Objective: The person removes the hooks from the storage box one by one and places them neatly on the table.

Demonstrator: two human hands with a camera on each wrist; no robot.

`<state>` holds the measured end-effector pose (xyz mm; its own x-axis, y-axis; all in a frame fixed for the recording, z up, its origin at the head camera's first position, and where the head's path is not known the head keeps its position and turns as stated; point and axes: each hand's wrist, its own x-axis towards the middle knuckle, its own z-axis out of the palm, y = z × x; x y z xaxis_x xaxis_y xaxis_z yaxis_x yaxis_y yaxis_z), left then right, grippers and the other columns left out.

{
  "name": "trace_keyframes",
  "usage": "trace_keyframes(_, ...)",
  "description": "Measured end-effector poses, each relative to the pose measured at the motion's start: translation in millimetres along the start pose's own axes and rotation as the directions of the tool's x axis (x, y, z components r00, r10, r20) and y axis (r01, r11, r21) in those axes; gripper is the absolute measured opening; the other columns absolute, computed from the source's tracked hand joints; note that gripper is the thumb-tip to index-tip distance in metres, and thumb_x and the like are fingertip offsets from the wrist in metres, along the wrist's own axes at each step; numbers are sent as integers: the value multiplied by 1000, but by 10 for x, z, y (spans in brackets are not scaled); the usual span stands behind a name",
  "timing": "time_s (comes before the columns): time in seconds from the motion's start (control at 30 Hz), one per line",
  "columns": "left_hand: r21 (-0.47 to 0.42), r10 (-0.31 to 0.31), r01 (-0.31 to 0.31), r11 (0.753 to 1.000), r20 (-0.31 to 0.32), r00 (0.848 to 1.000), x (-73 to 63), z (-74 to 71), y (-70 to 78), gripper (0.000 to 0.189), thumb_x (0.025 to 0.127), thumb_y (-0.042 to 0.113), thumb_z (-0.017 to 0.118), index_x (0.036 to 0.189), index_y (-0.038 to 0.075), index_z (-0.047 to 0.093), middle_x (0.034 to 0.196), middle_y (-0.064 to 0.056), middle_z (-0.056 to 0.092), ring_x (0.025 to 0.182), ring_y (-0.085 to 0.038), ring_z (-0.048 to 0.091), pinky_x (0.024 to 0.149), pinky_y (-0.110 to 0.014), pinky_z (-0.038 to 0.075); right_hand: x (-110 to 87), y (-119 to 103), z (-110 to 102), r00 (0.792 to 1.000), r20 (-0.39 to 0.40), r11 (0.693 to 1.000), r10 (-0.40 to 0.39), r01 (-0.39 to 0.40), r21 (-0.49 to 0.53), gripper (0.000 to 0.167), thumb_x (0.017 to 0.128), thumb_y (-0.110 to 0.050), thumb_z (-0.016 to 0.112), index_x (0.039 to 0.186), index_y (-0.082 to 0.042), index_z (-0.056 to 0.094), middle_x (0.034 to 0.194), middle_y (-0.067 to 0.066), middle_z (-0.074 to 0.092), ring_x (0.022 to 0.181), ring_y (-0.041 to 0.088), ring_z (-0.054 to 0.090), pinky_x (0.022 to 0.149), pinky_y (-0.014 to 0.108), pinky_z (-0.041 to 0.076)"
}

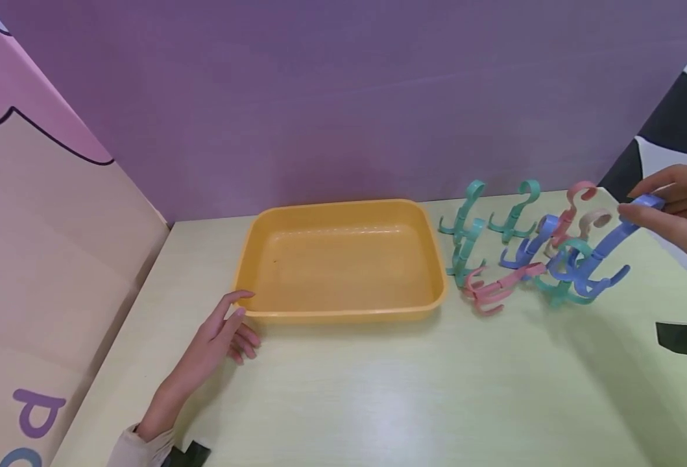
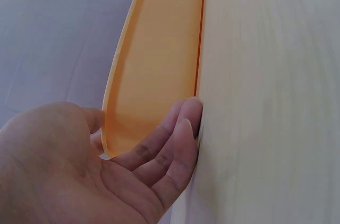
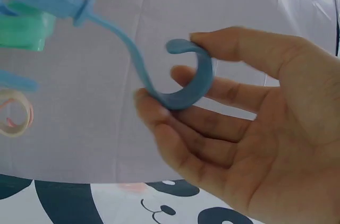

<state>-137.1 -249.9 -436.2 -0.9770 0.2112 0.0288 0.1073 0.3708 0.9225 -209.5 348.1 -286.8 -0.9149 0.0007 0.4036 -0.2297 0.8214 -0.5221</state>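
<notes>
In the head view my right hand [image 1: 684,211] pinches the curved top of a blue multi-prong hanging hook [image 1: 602,250]. Its prongs point down and overlap a green hook [image 1: 559,295] in this view. From the right wrist, the blue hook's curl [image 3: 199,83] shows between the thumb and fingers of the right hand [image 3: 249,118]. My left hand [image 1: 215,337] rests at the near left corner of a yellow tray [image 1: 343,316], one finger over the rim. The left wrist view has the fingers [image 2: 183,155] of that hand loosely bent beside the tray's wall [image 2: 154,65].
Several more hooks crowd the table right of the tray: green ones [image 1: 464,211], a pink one lying over [image 1: 495,292], an upright pink one [image 1: 566,217], a blue one [image 1: 530,250] and a beige one [image 1: 594,220]. A purple wall [image 1: 343,104] stands behind the pale table [image 1: 378,389].
</notes>
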Motion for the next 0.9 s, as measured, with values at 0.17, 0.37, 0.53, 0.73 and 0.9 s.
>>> trace_keyframes(0.17,2,7,-7,1000,0,1000,2,-15,-19,42,110,34,35,149,17,33,87,-20,69,68,-33,69,56,-41,58,37,-46,18,986,164,984,25,5,-179,28,97,-13,66,107,12,56,84,34,62,63,30,57,54,22,48)
trace_keyframes(0.37,-1,-5,5,1000,0,1000,15,-15,-50,42,110,36,35,149,20,33,88,-18,69,69,-32,69,57,-41,58,33,-38,33,936,352,934,20,108,-340,30,95,-17,68,108,9,60,76,18,70,72,39,67,61,48,53)
trace_keyframes(0.53,-1,-11,11,1000,-3,1000,4,-31,-60,41,110,36,35,148,22,34,89,-19,69,70,-33,69,58,-41,58,-45,-117,6,957,290,963,-3,81,-258,33,93,-17,71,109,9,60,77,19,70,71,40,66,57,26,51)
trace_keyframes(0.73,7,-1,1,1000,5,1000,-20,-88,-90,43,110,37,33,149,20,33,91,-21,69,72,-34,69,58,-42,58,-219,-320,-57,986,139,992,-88,100,-82,28,91,-9,74,110,7,61,80,3,70,65,5,60,59,-2,34)
trace_keyframes(0.9,-5,0,0,1000,8,1000,-20,-102,-114,43,110,36,33,149,18,32,90,-21,69,71,-34,69,57,-41,58,-306,-412,-101,986,-103,990,-131,136,41,24,94,-2,67,114,10,61,87,-39,47,73,-22,43,73,-5,31)
